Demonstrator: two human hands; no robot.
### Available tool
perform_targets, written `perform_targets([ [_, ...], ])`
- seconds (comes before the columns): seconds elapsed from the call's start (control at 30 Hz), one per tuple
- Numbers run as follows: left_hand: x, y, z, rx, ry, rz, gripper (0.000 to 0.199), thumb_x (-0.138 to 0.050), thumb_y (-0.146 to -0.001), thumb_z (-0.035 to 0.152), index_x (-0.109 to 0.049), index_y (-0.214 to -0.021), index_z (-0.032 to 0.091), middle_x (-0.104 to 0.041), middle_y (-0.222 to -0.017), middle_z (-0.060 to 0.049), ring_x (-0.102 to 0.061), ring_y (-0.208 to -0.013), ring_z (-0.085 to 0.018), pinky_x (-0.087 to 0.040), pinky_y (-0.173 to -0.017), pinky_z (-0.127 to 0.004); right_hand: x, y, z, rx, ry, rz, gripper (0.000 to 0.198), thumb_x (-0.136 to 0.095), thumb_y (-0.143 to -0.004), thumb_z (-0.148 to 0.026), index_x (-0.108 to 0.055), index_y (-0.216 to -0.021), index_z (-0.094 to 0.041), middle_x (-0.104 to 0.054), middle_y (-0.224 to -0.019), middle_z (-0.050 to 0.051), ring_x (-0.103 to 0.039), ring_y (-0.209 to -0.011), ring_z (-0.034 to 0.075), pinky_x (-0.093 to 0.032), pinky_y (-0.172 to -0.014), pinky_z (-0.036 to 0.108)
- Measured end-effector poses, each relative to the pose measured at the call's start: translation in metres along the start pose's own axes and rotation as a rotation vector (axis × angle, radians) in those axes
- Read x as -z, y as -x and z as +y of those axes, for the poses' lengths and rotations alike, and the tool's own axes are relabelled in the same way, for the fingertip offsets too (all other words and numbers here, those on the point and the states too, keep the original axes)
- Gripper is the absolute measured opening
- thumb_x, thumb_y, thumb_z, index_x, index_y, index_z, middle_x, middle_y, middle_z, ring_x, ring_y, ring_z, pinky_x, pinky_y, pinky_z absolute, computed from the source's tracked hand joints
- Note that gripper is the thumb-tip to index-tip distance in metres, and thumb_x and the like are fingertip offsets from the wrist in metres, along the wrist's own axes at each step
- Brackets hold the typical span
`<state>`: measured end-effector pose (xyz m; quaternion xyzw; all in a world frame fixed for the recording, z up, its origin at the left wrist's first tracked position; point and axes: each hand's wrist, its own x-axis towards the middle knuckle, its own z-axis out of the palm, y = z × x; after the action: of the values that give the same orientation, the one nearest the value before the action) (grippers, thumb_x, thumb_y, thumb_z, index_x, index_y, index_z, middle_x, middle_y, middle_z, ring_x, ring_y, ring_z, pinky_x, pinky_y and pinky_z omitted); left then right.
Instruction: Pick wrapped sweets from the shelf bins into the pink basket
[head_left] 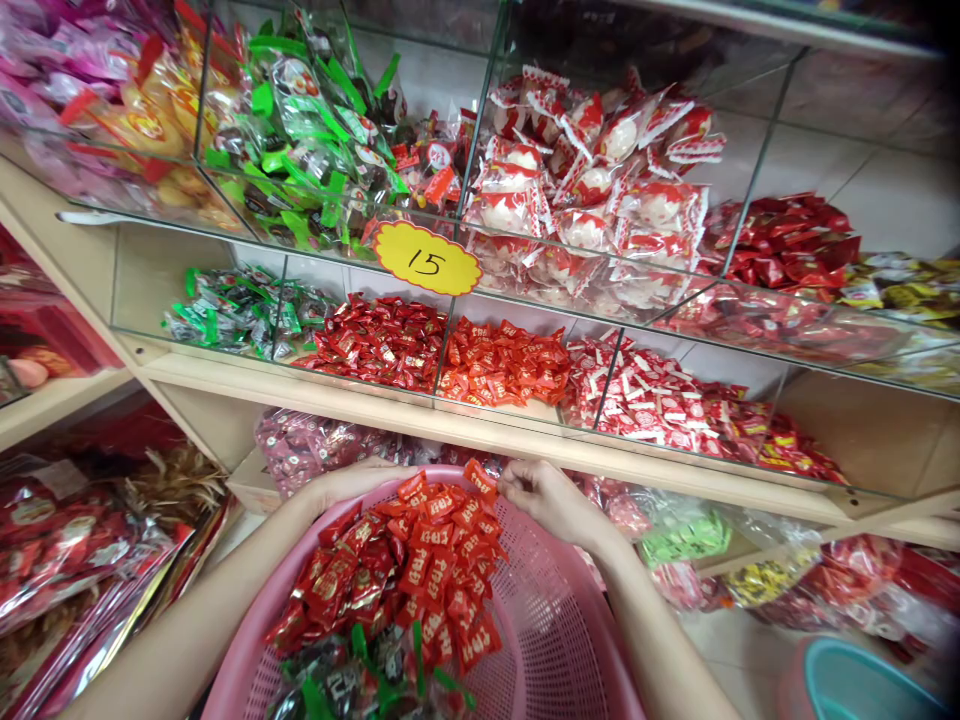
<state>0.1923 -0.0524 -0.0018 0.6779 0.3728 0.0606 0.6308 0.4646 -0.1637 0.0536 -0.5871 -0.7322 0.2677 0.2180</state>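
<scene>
A pink plastic basket (pixel 559 590) with perforated walls is in front of me. Inside lie dark red wrapped candies (pixel 341 575), orange-red wrapped candies (pixel 439 560) and clear packets with green ends (pixel 360 670). My left hand (pixel 360 482) grips the basket's far left rim; its fingertips are partly hidden behind the edge. Over the far right rim, my right hand (pixel 544 498) is closed, its fingertips pinching one orange-red wrapped candy (pixel 481 480).
Glass-fronted shelf bins ahead hold green-ended packets (pixel 225 305), dark red candies (pixel 382 340), orange-red candies (pixel 504 362) and red-and-white candies (pixel 652 395). A yellow "15" tag (pixel 427 258) hangs above. Bagged goods (pixel 322 450) lie below; a teal tub (pixel 862 685) stands lower right.
</scene>
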Motion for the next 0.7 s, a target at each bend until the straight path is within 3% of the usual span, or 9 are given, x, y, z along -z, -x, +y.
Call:
perform_targets([
  [0.2,-0.005,0.005,0.008,0.072,0.074,0.024,0.053,-0.055,-0.076,0.058,-0.067,-0.11,0.018,-0.066,-0.11,-0.002,-0.059,-0.105,-0.023,-0.043,-0.095,-0.028,-0.004,-0.002,0.0,0.0,0.151,0.054,0.022,-0.044,-0.084,-0.024,-0.059,-0.069,-0.018,-0.057,-0.064,-0.001,-0.046,-0.06,0.012,-0.031,-0.059,0.022],
  [0.7,-0.003,0.002,0.003,0.037,0.024,0.064,0.048,-0.055,-0.078,0.054,-0.07,-0.105,0.018,-0.07,-0.1,-0.002,-0.061,-0.096,-0.021,-0.046,-0.085,-0.027,-0.013,-0.006,-0.01,-0.018,0.471,0.028,0.026,-0.04,-0.091,-0.02,-0.061,-0.075,-0.02,-0.067,-0.081,0.005,-0.06,-0.075,0.016,-0.031,-0.061,0.024],
])
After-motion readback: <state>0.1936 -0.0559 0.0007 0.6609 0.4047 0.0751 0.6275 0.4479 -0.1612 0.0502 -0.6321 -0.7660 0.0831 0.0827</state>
